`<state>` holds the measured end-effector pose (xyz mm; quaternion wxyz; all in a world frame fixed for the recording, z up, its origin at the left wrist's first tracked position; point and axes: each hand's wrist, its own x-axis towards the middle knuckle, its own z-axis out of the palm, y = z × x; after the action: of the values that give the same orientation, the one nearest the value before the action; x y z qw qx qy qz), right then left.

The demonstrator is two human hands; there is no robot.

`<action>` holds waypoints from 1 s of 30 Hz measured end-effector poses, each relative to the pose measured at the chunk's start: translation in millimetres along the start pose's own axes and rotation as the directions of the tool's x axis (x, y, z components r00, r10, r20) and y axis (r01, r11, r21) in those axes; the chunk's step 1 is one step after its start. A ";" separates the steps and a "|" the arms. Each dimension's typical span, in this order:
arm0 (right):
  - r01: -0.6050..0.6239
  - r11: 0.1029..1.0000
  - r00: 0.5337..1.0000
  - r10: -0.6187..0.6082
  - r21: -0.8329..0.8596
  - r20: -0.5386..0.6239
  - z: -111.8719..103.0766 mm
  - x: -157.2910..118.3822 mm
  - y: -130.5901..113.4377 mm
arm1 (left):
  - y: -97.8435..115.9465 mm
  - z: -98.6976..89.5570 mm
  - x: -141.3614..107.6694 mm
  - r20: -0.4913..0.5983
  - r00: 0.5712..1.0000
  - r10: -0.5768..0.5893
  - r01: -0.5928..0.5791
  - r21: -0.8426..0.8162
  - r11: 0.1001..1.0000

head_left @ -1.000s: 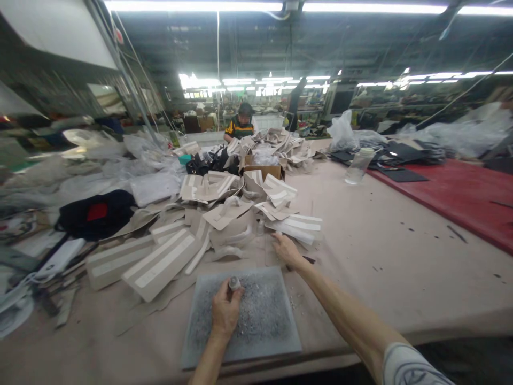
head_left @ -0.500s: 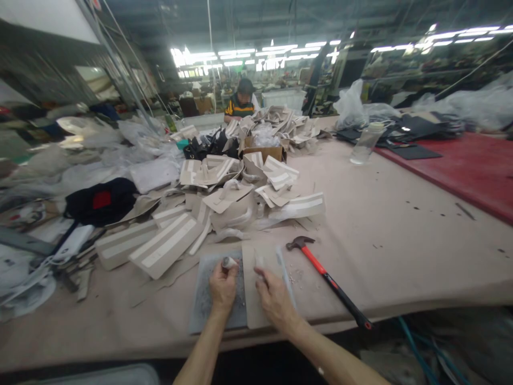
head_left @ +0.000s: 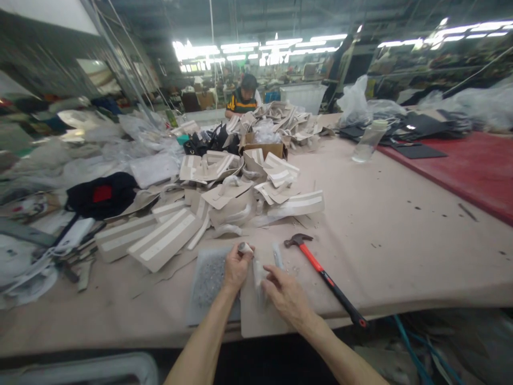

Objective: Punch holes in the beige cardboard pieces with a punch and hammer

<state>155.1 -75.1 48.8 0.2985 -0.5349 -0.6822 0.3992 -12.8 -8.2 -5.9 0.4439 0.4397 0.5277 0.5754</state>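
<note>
My left hand (head_left: pixel 236 267) is closed round a short pale cylindrical piece (head_left: pixel 245 248), above the edge between a grey board (head_left: pixel 208 278) and a beige panel (head_left: pixel 260 318). My right hand (head_left: pixel 286 294) rests over the panel with its fingers partly spread, beside a whitish strip or handle (head_left: pixel 258 278) on it. Nothing shows in that hand. A claw hammer (head_left: pixel 326 278) with a red and black handle lies to the right of the panel.
Beige pieces with white strips (head_left: pixel 168 240) are heaped ahead and to the left. Farther off are a cardboard box (head_left: pixel 266 149), a clear bottle (head_left: pixel 368 141) and a person (head_left: pixel 242 101). A red surface (head_left: pixel 473 166) lies at the right.
My left hand has moved right and slightly away from me with the cylindrical piece. My right hand has shifted right and its fingers have loosened. The beige panel sits slightly further left.
</note>
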 end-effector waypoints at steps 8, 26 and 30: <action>-0.047 0.852 0.958 -0.108 -0.521 -0.264 -38.4 8.8 44.7 | 7.4 -4.4 10.7 0.074 0.997 -0.010 0.006 0.051 0.999; -0.425 0.756 0.903 0.395 -0.498 -0.170 -97.3 17.5 92.3 | 0.7 2.4 22.5 0.122 0.992 -0.014 -0.008 0.179 0.984; -0.651 0.677 0.754 0.630 0.344 0.186 -87.6 13.8 73.9 | 5.8 2.4 26.0 0.212 0.977 0.030 -0.097 0.314 0.944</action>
<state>261.1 -34.0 28.7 0.2218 -0.6589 -0.3660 0.6186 -16.5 17.3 1.0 0.3991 0.5800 0.5517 0.4473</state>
